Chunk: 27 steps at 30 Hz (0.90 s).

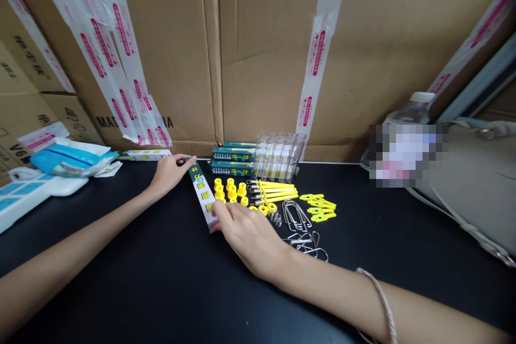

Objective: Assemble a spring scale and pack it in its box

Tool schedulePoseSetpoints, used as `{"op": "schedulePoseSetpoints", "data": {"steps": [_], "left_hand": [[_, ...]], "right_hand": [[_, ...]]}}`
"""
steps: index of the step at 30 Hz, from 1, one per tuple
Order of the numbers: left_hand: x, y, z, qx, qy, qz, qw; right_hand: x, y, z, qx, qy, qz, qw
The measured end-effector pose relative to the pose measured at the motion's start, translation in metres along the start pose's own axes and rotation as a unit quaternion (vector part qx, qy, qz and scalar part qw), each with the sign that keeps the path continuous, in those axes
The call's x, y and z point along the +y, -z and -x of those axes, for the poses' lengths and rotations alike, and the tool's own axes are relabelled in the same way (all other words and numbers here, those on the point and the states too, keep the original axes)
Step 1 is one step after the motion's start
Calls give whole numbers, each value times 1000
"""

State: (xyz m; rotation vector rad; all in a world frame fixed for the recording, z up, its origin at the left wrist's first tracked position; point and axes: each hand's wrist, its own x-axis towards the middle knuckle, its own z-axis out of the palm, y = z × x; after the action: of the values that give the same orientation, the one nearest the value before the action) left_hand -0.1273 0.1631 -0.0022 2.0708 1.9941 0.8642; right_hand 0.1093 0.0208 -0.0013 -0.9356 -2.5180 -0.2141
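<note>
A long, narrow box [200, 189] with yellow lettering on its white and dark green face lies slantwise over the black table. My left hand [171, 173] is closed on its far end, fingertips partly hidden. At its near end, my right hand [252, 234] pinches it between thumb and fingers. Beside the box stand several small yellow caps [231, 192]. Right of these lie yellow rods [280, 192] with metal ends, small springs [276, 219], bent metal loops [296, 216] and yellow flat tabs [322, 209]. Wire hooks [308, 247] lie just beyond my right wrist.
Stacked green boxes [231, 167] and clear tubes [280, 157] stand against a large taped carton [258, 54] at the back. A blue-and-white packet [68, 157] lies on the left. A bottle [415, 113] and a grey bag [479, 183] stand on the right.
</note>
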Motion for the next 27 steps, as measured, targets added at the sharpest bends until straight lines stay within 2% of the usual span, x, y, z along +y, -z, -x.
{"op": "schedulePoseSetpoints", "data": {"steps": [5,8,10,12,14,16,19,24,25,27], "left_hand": [[0,4,12,5,-9,3,1000],[-1,10,24,-3,-42,28,999],[-6,16,32,-6,-73,42,996],[-16,24,39,-16,-96,45,994],[-31,36,45,-46,-112,37,992],[-47,50,52,-81,-134,25,987],[-67,71,70,-102,-142,7,985],[-82,93,115,-61,-90,-45,993],[-85,95,123,-44,-74,-58,995],[-93,98,137,-15,-44,-86,995]], "right_hand": [[-13,1,4,43,39,28,998],[-23,10,9,74,74,19,994],[-25,17,13,87,76,-21,993],[-23,24,15,92,42,-108,989],[-19,28,14,100,-16,-227,969],[-13,33,12,112,-67,-328,936],[-8,39,7,113,-103,-397,905],[-18,44,8,98,-155,-530,828],[-21,45,10,98,-155,-532,827],[-25,47,17,111,-144,-506,843]]}}
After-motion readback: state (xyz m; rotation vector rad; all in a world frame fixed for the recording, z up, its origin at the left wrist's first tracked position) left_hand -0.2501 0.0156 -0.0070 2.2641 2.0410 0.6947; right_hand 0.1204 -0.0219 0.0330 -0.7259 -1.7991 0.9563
